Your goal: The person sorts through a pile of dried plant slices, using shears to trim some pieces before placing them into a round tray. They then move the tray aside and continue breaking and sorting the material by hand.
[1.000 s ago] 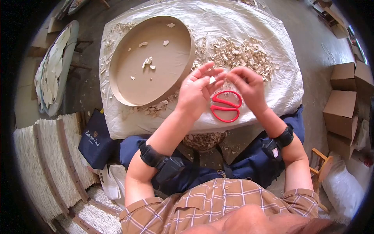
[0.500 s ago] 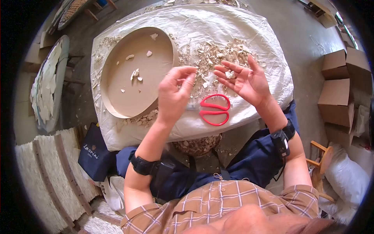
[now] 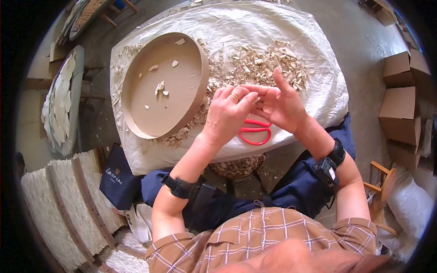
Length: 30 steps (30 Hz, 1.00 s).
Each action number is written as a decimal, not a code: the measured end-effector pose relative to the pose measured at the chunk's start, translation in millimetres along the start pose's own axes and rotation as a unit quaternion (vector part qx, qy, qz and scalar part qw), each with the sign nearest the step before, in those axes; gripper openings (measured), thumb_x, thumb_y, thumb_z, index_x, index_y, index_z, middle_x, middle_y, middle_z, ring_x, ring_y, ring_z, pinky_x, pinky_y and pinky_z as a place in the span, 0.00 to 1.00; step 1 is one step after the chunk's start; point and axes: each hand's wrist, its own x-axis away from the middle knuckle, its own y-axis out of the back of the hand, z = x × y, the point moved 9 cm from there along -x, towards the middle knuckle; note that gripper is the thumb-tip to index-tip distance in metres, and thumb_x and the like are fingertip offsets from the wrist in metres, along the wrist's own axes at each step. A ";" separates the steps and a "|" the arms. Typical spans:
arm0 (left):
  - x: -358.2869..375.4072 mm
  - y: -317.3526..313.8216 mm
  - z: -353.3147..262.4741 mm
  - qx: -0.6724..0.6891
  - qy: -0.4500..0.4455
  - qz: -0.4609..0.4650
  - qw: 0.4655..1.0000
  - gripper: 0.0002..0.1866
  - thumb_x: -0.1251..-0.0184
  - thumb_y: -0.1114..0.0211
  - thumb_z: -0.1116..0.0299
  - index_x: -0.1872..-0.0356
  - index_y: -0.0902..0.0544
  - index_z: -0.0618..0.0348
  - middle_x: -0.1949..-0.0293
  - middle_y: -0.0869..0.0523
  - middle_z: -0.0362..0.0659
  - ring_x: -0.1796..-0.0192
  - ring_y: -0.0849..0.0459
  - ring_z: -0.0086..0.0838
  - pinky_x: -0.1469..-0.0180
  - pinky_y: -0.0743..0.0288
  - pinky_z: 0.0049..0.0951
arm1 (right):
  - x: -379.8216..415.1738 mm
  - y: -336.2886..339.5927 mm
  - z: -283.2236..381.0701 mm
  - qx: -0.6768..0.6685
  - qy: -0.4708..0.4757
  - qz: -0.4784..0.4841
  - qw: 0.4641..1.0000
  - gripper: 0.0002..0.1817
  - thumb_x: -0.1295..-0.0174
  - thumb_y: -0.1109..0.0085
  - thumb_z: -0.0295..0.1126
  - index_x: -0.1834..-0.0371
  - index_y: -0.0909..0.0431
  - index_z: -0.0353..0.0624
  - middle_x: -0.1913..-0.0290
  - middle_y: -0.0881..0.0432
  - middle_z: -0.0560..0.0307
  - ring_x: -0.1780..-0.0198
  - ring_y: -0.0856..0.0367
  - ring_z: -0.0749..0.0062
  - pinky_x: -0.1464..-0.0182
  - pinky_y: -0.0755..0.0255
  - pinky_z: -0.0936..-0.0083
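My left hand is closed in a pinch, its fingertips meeting the fingers of my right hand. Between them a bit of a small pale flake shows; the rest is hidden by the fingers. The right palm faces up, thumb raised and fingers curled under the flake. Just below the hands lie scissors with red handles on the white cloth, their blades covered by my left hand. Behind the hands spreads a heap of pale broken flakes. To the left is a round, shallow brown tray with several flakes in it.
The white cloth covers the table. A basket of flakes stands below the table edge. Cardboard boxes and a wooden stool are at right. A dark blue bag and racks of pale strips stand at left.
My left hand has moved right, from beside the tray to my right hand's fingers. The right hand, earlier spread with pale flakes on its fingers, is now more curled. The view shifted slightly.
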 end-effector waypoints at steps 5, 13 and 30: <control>-1.4 -2.1 -7.0 0.006 -0.053 0.027 0.998 0.09 0.47 0.39 0.70 0.63 0.21 0.57 0.68 0.21 0.42 0.62 0.24 0.35 0.56 0.32 0.33 | 0.6 -1.2 -5.0 0.010 -0.006 0.033 0.999 0.39 0.40 0.67 0.62 0.48 0.32 0.30 0.56 0.23 0.50 0.52 0.25 0.68 0.44 0.35 0.71; 7.9 -13.6 40.6 0.283 0.210 -0.001 0.936 0.08 0.39 0.45 0.72 0.61 0.22 0.62 0.66 0.20 0.44 0.64 0.21 0.30 0.60 0.27 0.28 | 1.1 -1.0 -5.6 -0.024 -0.022 0.011 0.999 0.40 0.40 0.65 0.62 0.49 0.34 0.29 0.53 0.26 0.47 0.50 0.26 0.62 0.45 0.32 0.69; 27.6 -29.2 56.4 0.544 0.393 -0.050 0.739 0.11 0.40 0.41 0.73 0.58 0.21 0.67 0.68 0.18 0.43 0.67 0.21 0.21 0.62 0.26 0.19 | 11.8 7.4 29.7 0.377 0.130 -0.139 0.907 0.11 0.43 0.43 0.32 0.62 0.24 0.35 0.71 0.23 0.62 0.74 0.26 0.85 0.71 0.30 0.87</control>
